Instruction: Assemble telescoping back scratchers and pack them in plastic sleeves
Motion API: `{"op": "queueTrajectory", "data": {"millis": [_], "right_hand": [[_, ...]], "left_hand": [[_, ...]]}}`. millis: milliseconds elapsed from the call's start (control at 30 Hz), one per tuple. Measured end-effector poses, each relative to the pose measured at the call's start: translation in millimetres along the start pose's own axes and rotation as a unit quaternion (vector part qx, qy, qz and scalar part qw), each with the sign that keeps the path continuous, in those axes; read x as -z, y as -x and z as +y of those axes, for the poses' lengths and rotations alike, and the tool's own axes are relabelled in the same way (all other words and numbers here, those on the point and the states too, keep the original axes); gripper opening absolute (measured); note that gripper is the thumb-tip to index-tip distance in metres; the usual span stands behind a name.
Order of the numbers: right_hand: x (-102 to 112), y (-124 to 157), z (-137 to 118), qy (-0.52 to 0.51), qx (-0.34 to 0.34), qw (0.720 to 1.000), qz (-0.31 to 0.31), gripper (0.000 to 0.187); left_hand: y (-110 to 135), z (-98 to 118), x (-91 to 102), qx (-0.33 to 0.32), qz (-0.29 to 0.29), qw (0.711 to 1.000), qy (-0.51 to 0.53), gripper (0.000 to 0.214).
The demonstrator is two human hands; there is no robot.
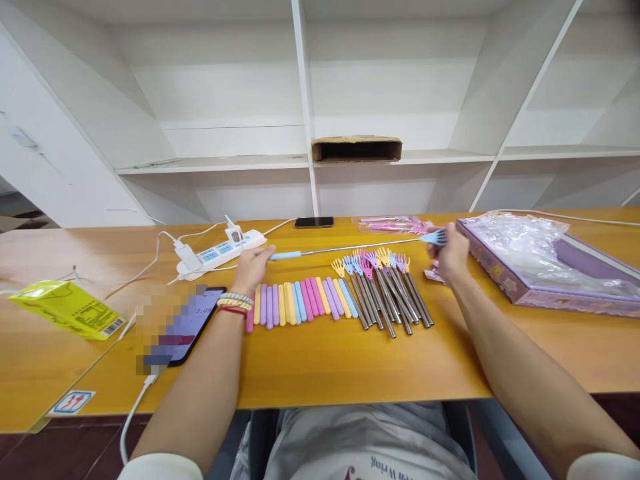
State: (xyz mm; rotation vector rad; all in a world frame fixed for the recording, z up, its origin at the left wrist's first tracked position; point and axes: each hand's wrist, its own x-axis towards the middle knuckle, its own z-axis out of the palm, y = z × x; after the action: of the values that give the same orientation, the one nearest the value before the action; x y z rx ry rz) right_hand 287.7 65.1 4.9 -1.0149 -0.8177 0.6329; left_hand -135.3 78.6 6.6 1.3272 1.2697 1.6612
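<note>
A blue telescopic back scratcher (345,248) stretches level above the table, its metal rod drawn out long. My left hand (253,268) is closed on the end of its blue handle, and my right hand (453,253) grips it by the claw-shaped blue head. Below it lies a row of coloured handle sleeves (300,301) in pink, yellow, purple and blue. Beside these, to the right, several metal back scratcher rods (395,293) with coloured claw heads lie overlapping, heads pointing away from me.
A power strip (220,253), a plugged-in phone (200,327) and a yellow carton (67,307) are on the left. Packaged pink pieces (390,225) and a dark phone (314,222) lie at the back. A purple box (530,293) with clear plastic stands right.
</note>
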Motion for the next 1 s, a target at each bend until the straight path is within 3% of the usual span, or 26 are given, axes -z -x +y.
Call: {"op": "queueTrajectory", "data": {"millis": [67, 133, 300, 400, 567, 667, 800, 900, 1000], "right_hand": [[-18.6, 22.7, 2.2, 0.000, -0.014, 0.991, -0.135, 0.042], [-31.8, 43.5, 3.0, 0.001, -0.025, 0.974, -0.224, 0.046], [-44.7, 78.1, 5.6, 0.034, -0.044, 0.925, -0.375, 0.046], [-47.5, 86.9, 5.4, 0.046, -0.037, 0.910, -0.411, 0.045], [-51.2, 83.6, -4.2, 0.024, 0.013, 0.943, -0.332, 0.037], [-45.2, 67.5, -6.1, 0.041, 0.051, 0.963, -0.260, 0.036], [-19.6, 27.6, -0.2, 0.043, 0.091, 0.985, -0.143, 0.038], [6.0, -3.0, 4.2, 0.031, 0.104, 0.992, -0.066, 0.035], [30.6, -25.3, 5.8, 0.022, 0.100, 0.995, 0.003, 0.026]], "left_hand": [[12.0, 5.3, -17.4, -0.011, -0.054, 0.997, -0.045, 0.022], [23.6, 13.2, -30.3, -0.028, -0.096, 0.992, -0.082, 0.025], [46.8, 31.7, -49.5, -0.089, -0.196, 0.963, -0.161, 0.029], [56.1, 37.2, -57.1, -0.119, -0.220, 0.952, -0.179, 0.031], [60.4, 43.6, -59.5, -0.143, -0.240, 0.945, -0.168, 0.023], [51.8, 44.8, -50.6, -0.141, -0.187, 0.966, -0.107, 0.013], [28.2, 40.5, -26.4, -0.086, -0.073, 0.991, 0.078, 0.014], [10.3, 35.9, -3.1, -0.056, -0.021, 0.979, 0.197, 0.015], [-1.9, 31.0, 22.4, -0.050, 0.010, 0.971, 0.235, 0.018]]}}
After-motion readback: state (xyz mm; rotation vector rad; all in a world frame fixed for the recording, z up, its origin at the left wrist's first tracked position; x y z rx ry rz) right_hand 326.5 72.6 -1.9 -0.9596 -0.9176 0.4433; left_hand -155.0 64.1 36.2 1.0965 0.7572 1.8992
